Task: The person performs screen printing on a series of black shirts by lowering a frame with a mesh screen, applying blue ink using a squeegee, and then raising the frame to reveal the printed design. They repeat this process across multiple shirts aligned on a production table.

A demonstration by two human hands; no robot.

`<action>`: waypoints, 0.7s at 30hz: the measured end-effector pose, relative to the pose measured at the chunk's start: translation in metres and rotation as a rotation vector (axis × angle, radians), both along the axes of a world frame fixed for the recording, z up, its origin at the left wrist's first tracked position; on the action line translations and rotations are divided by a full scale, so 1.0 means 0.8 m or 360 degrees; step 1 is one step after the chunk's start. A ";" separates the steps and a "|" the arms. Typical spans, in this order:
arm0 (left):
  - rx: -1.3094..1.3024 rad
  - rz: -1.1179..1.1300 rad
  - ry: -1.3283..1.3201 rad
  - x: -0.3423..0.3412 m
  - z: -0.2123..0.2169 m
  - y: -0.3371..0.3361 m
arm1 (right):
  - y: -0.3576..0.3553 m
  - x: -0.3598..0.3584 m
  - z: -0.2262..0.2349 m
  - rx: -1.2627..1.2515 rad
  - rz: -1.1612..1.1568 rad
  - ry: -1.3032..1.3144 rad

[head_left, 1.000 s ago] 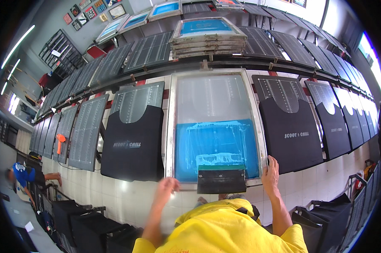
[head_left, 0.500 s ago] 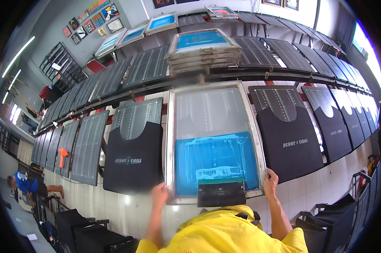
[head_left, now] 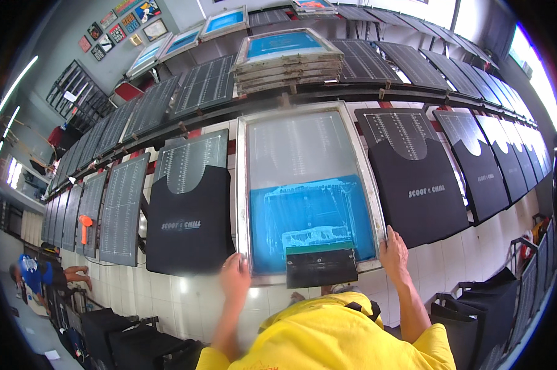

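Observation:
A screen printing frame [head_left: 242,185] with a pale rim lies over a board in front of me. Its mesh is greyish and see-through at the far part, blue with white ink smears at the near part. A squeegee [head_left: 321,269] with a dark handle and green blade rests on the near end of the mesh, partly over the rim. At the near left corner, my left hand [head_left: 235,276] is closed on the rim. My right hand [head_left: 394,253] grips the right side rim near its corner, fingers along the edge.
Black shirts with pale lettering lie on boards at left [head_left: 189,228] and right [head_left: 417,185]. An orange heat gun [head_left: 85,227] stands by the left boards. Beyond is a stack of screens [head_left: 287,74]. Another person [head_left: 41,274] is at far left. Black cloths [head_left: 482,308] hang behind at right.
The view has shifted slightly, so the whole scene sits a little higher and further left. Both hands stay at the frame's near sides, and the squeegee still rests on the mesh.

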State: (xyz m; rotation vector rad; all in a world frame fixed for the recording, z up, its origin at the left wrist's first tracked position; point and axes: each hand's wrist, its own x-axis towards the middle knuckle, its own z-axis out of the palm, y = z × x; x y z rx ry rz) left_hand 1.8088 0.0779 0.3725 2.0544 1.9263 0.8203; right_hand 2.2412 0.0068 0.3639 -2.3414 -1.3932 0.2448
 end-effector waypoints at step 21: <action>-0.0304 -0.1039 0.0383 0.139 0.026 0.001 | 0.017 -0.075 0.056 0.0147 0.1167 -0.0225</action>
